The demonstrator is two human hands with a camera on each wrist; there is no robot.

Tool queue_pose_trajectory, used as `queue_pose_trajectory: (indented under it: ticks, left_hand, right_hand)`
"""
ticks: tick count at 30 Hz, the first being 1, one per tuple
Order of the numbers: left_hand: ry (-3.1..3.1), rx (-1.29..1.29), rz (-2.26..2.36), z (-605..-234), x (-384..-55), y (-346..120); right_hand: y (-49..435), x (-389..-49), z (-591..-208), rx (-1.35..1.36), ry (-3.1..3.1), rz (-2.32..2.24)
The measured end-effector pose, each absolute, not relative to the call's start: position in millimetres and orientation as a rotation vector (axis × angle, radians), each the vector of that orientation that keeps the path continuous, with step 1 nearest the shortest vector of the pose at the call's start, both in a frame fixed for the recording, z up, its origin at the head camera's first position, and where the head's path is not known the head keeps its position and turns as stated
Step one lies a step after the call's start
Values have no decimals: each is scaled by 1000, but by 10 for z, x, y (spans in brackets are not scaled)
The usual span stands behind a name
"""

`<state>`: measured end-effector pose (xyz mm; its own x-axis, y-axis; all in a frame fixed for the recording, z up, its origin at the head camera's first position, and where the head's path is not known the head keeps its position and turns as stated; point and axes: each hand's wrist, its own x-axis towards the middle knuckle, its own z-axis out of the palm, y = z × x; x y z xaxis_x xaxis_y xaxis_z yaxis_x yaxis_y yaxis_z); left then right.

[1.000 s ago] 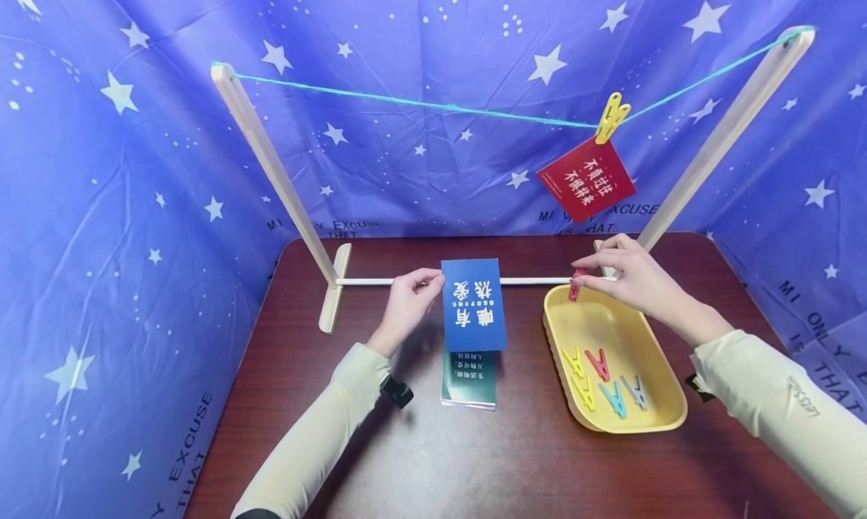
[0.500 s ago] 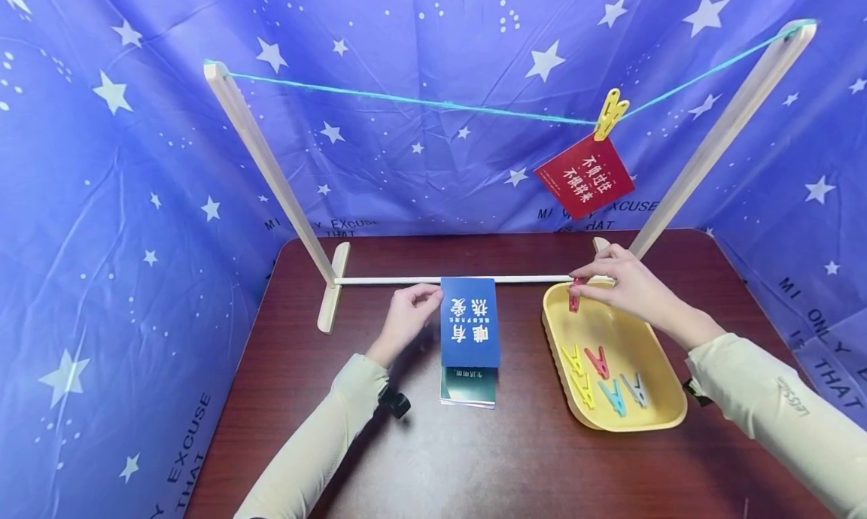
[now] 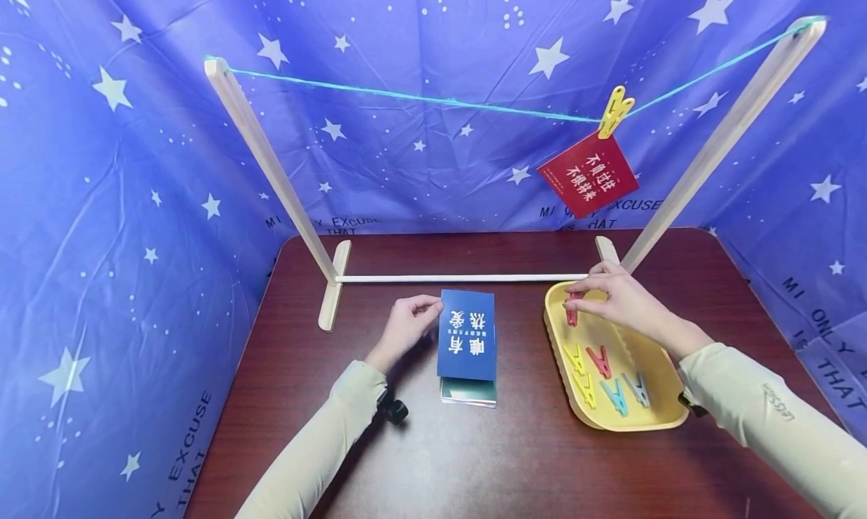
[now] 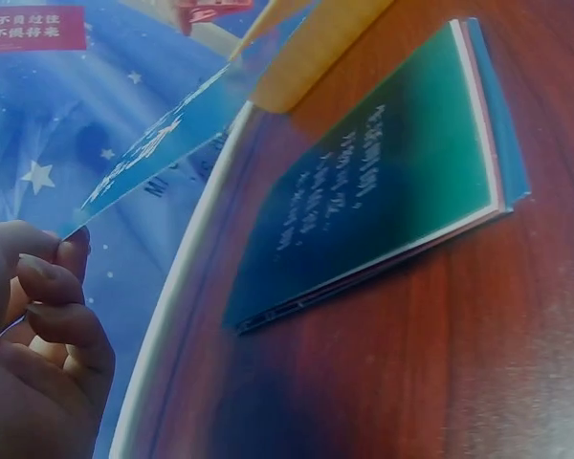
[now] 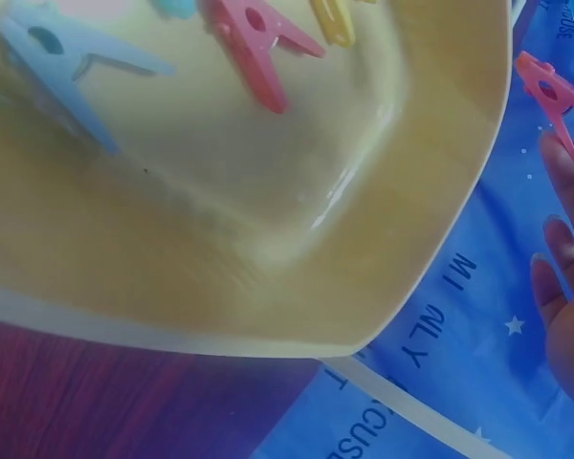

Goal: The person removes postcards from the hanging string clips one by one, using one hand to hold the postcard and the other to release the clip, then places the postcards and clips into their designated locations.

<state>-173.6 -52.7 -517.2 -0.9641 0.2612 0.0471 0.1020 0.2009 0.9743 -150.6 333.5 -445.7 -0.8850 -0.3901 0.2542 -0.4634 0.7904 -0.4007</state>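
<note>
My left hand [image 3: 406,329] pinches the left edge of a blue card [image 3: 467,335] with white characters. That card hovers above a stack of cards [image 4: 373,182] whose top one is green; the left wrist view shows a gap between them. Over the far end of a yellow tray [image 3: 667,423], my right hand [image 3: 626,301] pinches a red clothespin [image 3: 572,310] between thumb and fingertips. The same red clothespin [image 5: 555,91] appears at the right edge of the right wrist view, above the tray's rim.
Several clothespins [image 3: 615,397] lie in the tray. Behind, a wooden frame [image 3: 271,162] carries a turquoise string [image 3: 420,98]. A yellow clothespin [image 3: 615,113] holds a red card [image 3: 588,174] there. A white rod [image 3: 467,278] joins the frame's feet across the table.
My left hand has come down and nearer with the blue card, which now covers more of the green card. My right hand has dropped slightly with the red clothespin.
</note>
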Motion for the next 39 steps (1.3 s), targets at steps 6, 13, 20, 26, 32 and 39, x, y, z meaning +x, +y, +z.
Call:
queue_pose_trajectory:
  ticks: [6,13,20,26,32,39]
  left_hand:
    - [2322,363,1864,-5240,-1694,-525]
    - [2329,362,1793,-5332,-1678,-511]
    - [2335,365,1760,-5405,-1674,-504]
    - [2335,374,1738,-5465,-1661,-489]
    - [2372,381,1672,-5503,-1652,-477]
    - [2443,400,1572,-5550,-1649,-471]
  right_hand:
    - [3347,-1500,-4520,699,-2832,674]
    - [3340,-1483,-4573,717,-2866,640]
    - [3340,-1494,-4618,741,-2853,625]
    - [3355,-1493,-4674,736,-2878,615]
    - [3356,-1507,-4725,797,-2816,585]
    - [3337,-1525,-4781,819,-2824,621]
